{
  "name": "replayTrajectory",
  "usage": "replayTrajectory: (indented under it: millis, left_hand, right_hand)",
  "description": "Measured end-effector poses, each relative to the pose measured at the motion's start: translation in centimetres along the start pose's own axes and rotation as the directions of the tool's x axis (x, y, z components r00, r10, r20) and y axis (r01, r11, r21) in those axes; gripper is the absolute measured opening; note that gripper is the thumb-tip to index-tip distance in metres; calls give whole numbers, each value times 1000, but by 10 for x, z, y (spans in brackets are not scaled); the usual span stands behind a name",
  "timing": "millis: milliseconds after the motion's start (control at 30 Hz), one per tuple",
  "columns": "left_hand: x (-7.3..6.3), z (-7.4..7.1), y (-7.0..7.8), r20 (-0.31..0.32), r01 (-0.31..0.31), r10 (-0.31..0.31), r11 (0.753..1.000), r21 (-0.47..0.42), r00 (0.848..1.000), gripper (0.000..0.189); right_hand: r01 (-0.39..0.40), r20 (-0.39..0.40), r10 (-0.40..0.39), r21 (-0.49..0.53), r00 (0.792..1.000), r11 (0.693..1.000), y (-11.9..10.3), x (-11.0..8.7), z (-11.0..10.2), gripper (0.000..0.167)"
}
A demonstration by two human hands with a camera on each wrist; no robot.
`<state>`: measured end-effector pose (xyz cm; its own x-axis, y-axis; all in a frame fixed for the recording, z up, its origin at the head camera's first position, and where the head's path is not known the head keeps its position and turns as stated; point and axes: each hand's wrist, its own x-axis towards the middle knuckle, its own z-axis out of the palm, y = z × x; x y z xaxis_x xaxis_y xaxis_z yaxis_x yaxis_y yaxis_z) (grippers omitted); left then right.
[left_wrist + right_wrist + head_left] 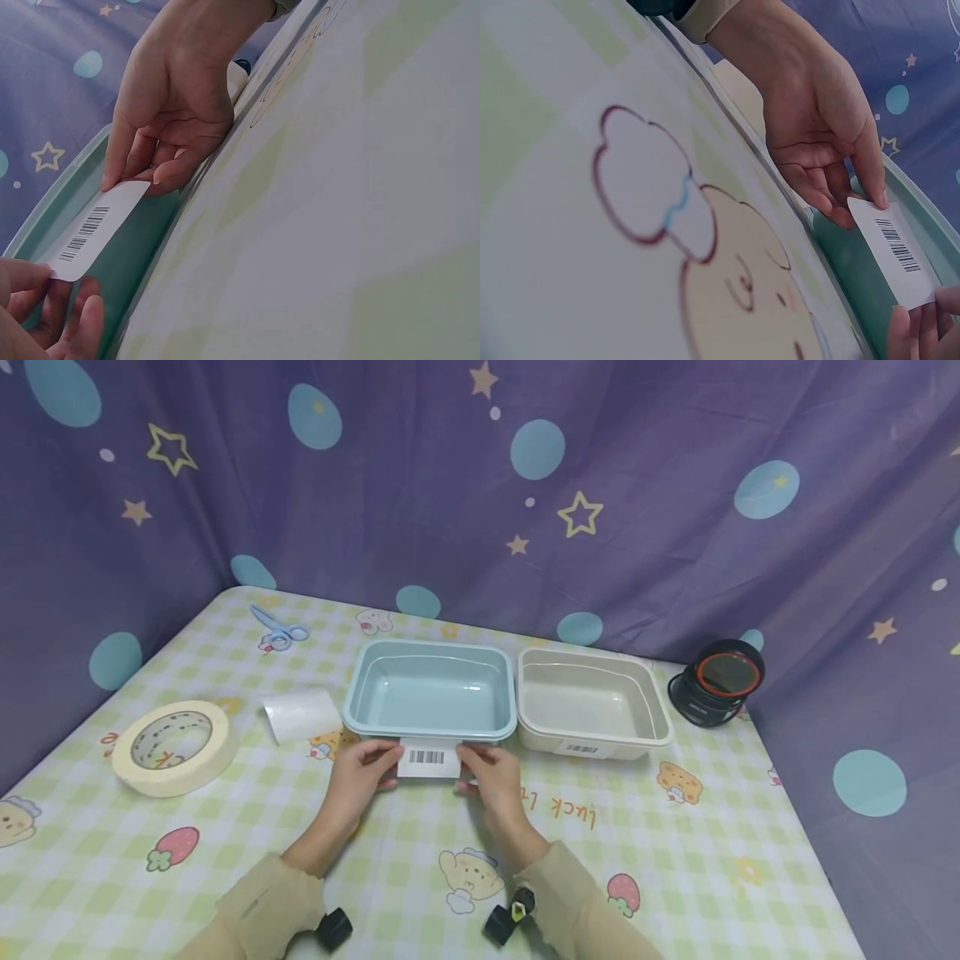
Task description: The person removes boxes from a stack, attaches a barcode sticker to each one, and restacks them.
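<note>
A white barcode label (pixel 428 767) is stretched between both hands at the front of the light blue plastic tub (pixel 442 723). My left hand (pixel 362 777) pinches its left end between thumb and fingers, and my right hand (pixel 495 778) pinches the right end. In the left wrist view the label (pixel 91 232) slants against the tub's green-blue wall (pixel 139 259); whether it sticks there I cannot tell. Beside the blue tub stands a cream tub (pixel 596 742) with a similar barcode label (pixel 582 749) on its front.
Left of the tubs lie a curled piece of white label backing (pixel 302 716) and a roll of masking tape (pixel 217 752). Blue scissors (pixel 279 631) rest farther back. At the right table edge sits a black round object with an orange ring (pixel 705 702). A purple curtain (pixel 450 510) hangs behind.
</note>
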<state>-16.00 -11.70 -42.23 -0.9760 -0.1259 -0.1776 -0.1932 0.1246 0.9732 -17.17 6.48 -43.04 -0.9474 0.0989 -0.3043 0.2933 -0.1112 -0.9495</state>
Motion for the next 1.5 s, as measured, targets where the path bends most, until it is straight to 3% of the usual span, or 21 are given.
replayTrajectory:
  millis: [533, 833, 1167, 1500]
  left_hand:
    - [4, 2, -1, -22, -1, 1, 1000, -16, 1000, 29]
    - [2, 2, -1, -27, -5, 5, 1000, -12, 1000, 30]
    - [0, 0, 0, -71, -3, 5, 1000, 23, 997, 23]
    - [0, 0, -3, -52, -34, 36, 999, 37, 998, 17]
  right_hand:
    - [-24, -14, 24, 34, 1000, 999, -1, 1, 0, 33]
    - [-52, -2, 52, 21, 999, 998, -12, -5, 0, 30]
    - [-35, -31, 36, 34, 999, 999, 1, 4, 1, 31]
    - [-43, -5, 43, 51, 999, 998, -1, 1, 2, 32]
